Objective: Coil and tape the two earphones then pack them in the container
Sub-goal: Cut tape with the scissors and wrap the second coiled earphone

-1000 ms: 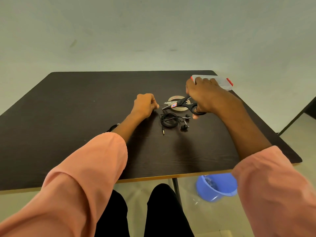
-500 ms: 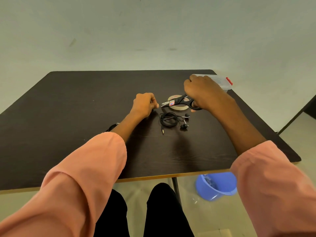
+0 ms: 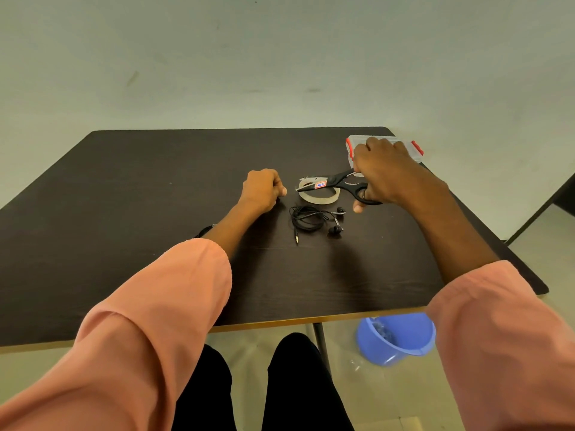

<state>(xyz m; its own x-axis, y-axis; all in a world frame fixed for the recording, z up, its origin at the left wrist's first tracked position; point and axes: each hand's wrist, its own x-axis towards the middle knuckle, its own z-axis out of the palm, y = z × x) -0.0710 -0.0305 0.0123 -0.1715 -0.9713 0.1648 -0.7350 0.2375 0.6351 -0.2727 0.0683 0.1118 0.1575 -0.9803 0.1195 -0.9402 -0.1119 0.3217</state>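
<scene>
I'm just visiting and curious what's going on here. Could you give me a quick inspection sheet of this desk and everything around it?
Surface: dark table, pale front edge.
Job's things: one coiled black earphone lying near the middle; tape roll flat behind it; clear container with red clips at the far right, lid on. A second earphone cannot be made out for certain.
Clutter: nothing seen.
Hands: right hand grips black scissors above the tape roll; left hand has its fingers curled, whether they pinch something is too small to tell.
Cables: the earphone's plug end trails toward the person; a thin dark strand by the left forearm.
Surroundings: plain wall, blue bucket on the floor.
</scene>
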